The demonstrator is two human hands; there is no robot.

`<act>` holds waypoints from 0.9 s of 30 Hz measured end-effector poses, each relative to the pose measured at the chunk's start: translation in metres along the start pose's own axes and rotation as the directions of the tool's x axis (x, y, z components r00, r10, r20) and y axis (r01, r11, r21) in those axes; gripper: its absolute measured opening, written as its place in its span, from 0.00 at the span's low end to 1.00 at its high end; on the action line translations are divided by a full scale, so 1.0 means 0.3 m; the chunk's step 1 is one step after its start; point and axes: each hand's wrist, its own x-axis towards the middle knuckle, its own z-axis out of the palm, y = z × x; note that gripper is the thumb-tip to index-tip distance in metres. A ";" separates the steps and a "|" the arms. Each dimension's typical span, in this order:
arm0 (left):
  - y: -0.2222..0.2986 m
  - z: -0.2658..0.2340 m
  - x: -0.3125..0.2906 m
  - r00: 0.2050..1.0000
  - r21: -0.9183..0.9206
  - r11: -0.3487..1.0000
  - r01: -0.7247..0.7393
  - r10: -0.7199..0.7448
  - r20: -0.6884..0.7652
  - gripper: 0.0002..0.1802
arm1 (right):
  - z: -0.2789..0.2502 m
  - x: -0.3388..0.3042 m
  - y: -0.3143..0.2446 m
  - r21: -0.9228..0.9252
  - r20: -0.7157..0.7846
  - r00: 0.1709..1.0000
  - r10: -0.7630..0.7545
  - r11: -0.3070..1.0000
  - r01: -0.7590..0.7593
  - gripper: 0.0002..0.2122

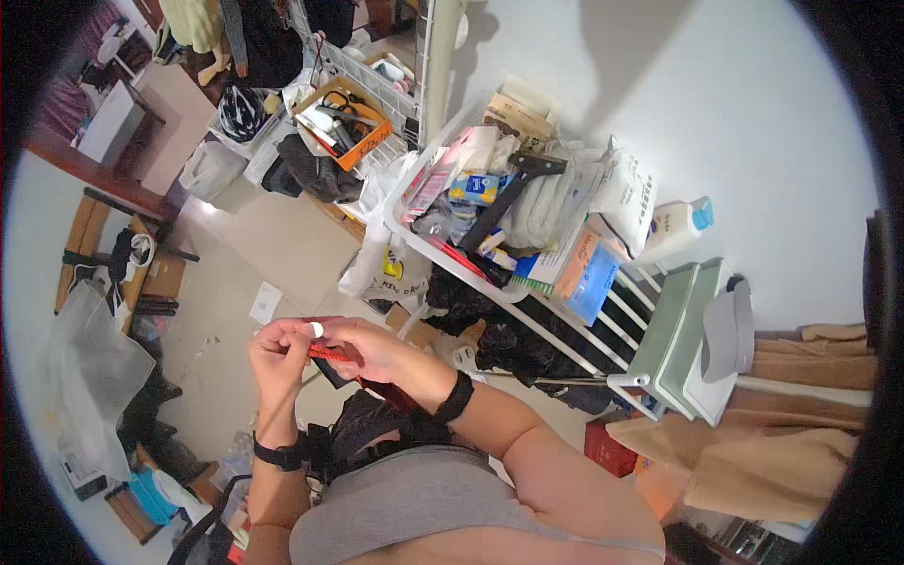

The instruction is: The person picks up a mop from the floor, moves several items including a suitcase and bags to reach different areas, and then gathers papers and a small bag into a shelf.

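Note:
My left hand [276, 356] and my right hand [369, 350] meet in front of my body, fingers closed in a pinch. Between them runs a short red braided cord [326, 352], gripped from both sides. A small white rounded piece [316, 330] shows at the fingertips; I cannot tell what it is. Under the cord, next to the right fingers, is a dark flat thing [331, 373], partly hidden by the hand. Each wrist wears a black band.
Right of my hands, a white rack's basket [459, 275] holds a hammer [508, 200], packets and bags. A green lidded box [664, 350] stands on its lower right part. An orange box [375, 134] of tools lies farther off. Plastic sheeting [89, 372] covers things at left.

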 end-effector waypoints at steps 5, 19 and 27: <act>-0.002 0.033 -0.008 0.986 -0.097 0.995 0.031 -0.047 -0.163 0.05 | -0.051 -0.009 -0.041 0.295 -0.149 0.989 -0.012 0.954 0.056 0.10; 0.049 0.131 -0.017 0.993 0.016 0.998 0.067 -0.065 -0.103 0.05 | -0.028 -0.062 -0.082 -0.837 0.272 0.458 -0.846 0.026 0.547 0.10; 0.054 0.167 -0.062 0.994 -0.004 1.000 0.007 -0.006 0.108 0.04 | -0.012 -0.185 -0.026 -0.838 0.183 0.365 -0.913 0.049 0.543 0.03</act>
